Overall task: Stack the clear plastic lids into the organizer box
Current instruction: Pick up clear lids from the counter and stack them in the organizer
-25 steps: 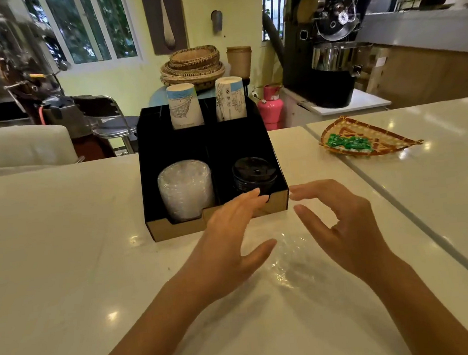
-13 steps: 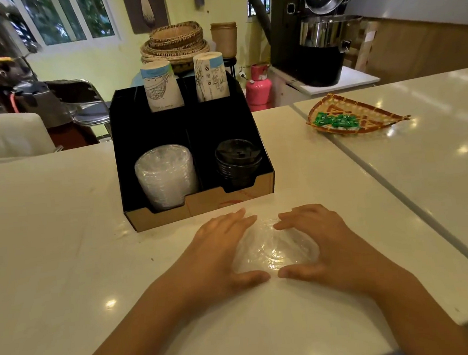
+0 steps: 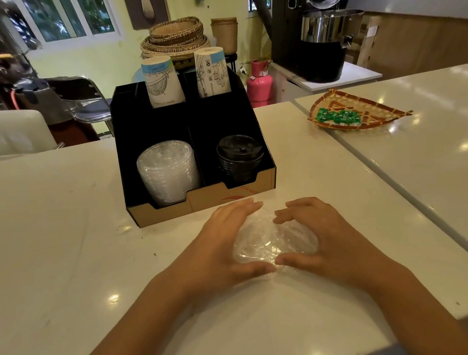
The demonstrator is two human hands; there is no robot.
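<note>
A small pile of clear plastic lids lies on the white counter just in front of the black organizer box. My left hand cups the pile from the left, and my right hand cups it from the right, thumbs nearly meeting at the near side. Both hands press against the lids on the counter. Inside the box, a tall stack of clear lids fills the front left compartment and black lids sit in the front right one.
Two stacks of paper cups stand in the box's rear compartments. A woven tray with green candies rests on the adjoining counter to the right. A seam runs between the two counters. Baskets, a pink canister and a coffee roaster stand behind.
My hands came down from hovering apart and closed around the clear lids on the counter. Since half a second ago they hold about the same, thumbs drawn slightly closer.
</note>
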